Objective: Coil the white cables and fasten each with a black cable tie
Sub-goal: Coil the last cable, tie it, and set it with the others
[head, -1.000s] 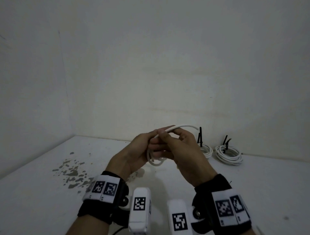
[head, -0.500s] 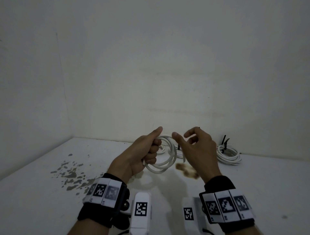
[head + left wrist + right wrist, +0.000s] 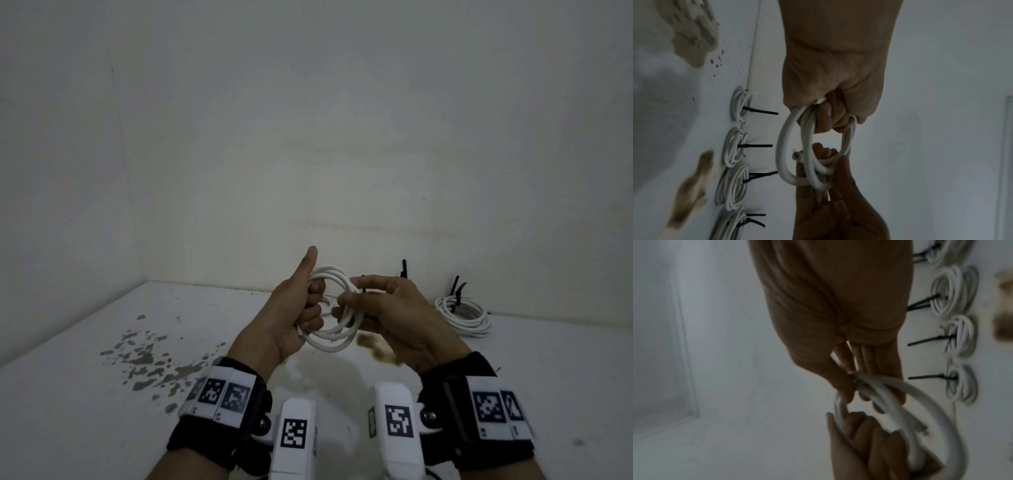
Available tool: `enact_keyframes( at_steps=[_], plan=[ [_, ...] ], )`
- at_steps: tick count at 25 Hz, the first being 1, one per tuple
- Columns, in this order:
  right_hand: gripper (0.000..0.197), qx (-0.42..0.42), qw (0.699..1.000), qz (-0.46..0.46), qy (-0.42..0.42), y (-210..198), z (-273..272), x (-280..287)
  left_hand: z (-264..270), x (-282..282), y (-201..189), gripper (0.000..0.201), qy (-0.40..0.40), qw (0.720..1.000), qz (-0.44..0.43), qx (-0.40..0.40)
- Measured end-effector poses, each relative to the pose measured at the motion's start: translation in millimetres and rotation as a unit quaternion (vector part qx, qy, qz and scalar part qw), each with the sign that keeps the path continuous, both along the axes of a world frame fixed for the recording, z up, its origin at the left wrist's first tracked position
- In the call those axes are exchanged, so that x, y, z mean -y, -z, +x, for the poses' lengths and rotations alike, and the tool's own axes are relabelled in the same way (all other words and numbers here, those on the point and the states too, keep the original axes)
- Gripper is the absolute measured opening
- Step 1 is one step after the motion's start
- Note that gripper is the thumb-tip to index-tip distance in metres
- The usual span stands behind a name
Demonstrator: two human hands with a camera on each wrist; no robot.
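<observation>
Your left hand (image 3: 291, 315) curled around the white cable coil (image 3: 334, 337) with thumb raised, your right hand (image 3: 387, 315) pinching its opposite side above the tabletop (image 3: 85, 411), tied coils (image 3: 462, 313) beside the wall, no legible writing, only square coded wrist markers (image 3: 222, 395).
</observation>
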State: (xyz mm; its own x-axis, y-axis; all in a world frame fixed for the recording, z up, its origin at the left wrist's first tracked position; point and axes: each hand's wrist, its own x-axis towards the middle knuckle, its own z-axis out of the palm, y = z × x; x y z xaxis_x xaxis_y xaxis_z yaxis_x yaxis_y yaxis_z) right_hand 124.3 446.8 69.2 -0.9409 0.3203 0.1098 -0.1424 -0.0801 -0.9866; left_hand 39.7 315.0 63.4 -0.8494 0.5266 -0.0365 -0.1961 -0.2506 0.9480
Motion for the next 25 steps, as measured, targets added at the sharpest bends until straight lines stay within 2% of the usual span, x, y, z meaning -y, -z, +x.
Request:
enact_keyframes(
  at_steps=[4,6,8,10,12,14,17,20,22,25],
  plan=[
    [0.014,0.026,0.989,-0.130,-0.061,-0.4,-2.3,10.9,-1.2,7.0,-6.3,0.060,-0.015,0.998,-0.062,-0.019],
    [0.018,0.033,0.975,-0.203,-0.086,0.8,-3.0,17.1,-5.0,11.7,-5.8,0.061,-0.006,0.998,-0.069,-0.006],
    [0.026,0.020,0.970,-0.228,-0.083,2.8,-6.7,19.0,-7.1,14.3,-3.6,0.060,0.005,0.997,-0.076,-0.006],
    [0.029,0.009,0.982,-0.180,-0.062,2.6,-9.0,18.9,-7.2,15.8,-2.2,0.061,0.015,0.996,-0.082,-0.015],
    [0.022,0.019,0.997,-0.073,-0.022,3.3,-9.3,19.8,-7.2,16.3,-2.9,0.063,0.023,0.994,-0.099,-0.033],
    [0.015,0.036,0.999,0.013,0.018,4.0,-8.0,21.2,-6.3,15.0,-3.5,0.067,0.027,0.990,-0.126,-0.053],
    [0.016,0.054,0.998,0.025,0.020,5.0,-7.8,22.5,-6.7,14.7,-2.0,0.073,0.019,0.986,-0.151,-0.065],
    [0.017,0.058,0.997,0.052,0.007,5.2,-7.2,25.4,-11.6,16.1,0.1,0.075,-0.015,0.993,-0.113,-0.014],
    [0.016,0.055,0.996,0.068,0.008,6.2,-9.1,28.6,-15.6,15.7,0.9,0.070,-0.046,0.994,-0.095,0.000],
    [0.015,0.056,0.998,0.039,-0.018,7.0,-9.2,28.4,-17.8,16.3,0.0,0.060,-0.055,0.997,-0.053,0.014]
  ],
)
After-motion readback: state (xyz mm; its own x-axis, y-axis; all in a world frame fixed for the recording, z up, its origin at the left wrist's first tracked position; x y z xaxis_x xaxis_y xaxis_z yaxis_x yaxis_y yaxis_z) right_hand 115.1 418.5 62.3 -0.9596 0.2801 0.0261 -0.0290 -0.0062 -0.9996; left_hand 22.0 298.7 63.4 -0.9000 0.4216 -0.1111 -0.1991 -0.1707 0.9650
